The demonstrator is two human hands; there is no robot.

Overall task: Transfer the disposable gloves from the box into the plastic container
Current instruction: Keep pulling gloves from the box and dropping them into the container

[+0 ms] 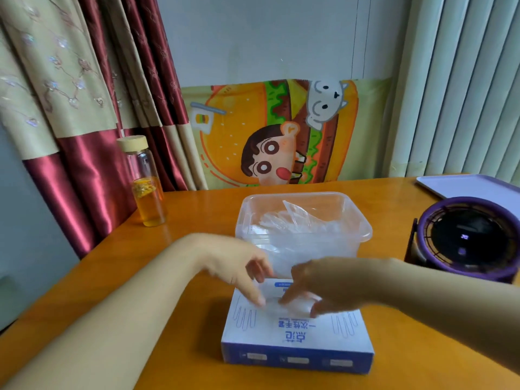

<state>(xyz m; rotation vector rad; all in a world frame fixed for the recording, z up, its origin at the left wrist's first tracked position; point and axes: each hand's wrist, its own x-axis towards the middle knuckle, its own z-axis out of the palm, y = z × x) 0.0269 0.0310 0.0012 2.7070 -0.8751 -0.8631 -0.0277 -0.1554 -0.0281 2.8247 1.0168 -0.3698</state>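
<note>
One blue-and-white box (298,339) of disposable gloves lies flat by the near edge of the tabletop (197,209), about midway along it. Just behind it, toward the middle of the tabletop, stands one clear plastic container (298,195) with a loose heap of clear gloves (298,220) inside (too crumpled to count). Two bare hands meet over the box's opening. The left hand (239,266) has its fingers stretched downward, released, a fingertip touching the film there. The right hand (329,282) is grasping one clear glove (295,306) between thumb and fingers, though blur softens the detail. One glass bottle (147,187) of orange liquid stands at the left edge, one round purple device (467,237) at the right edge, and one pale tray (472,185) in the far right corner.
</note>
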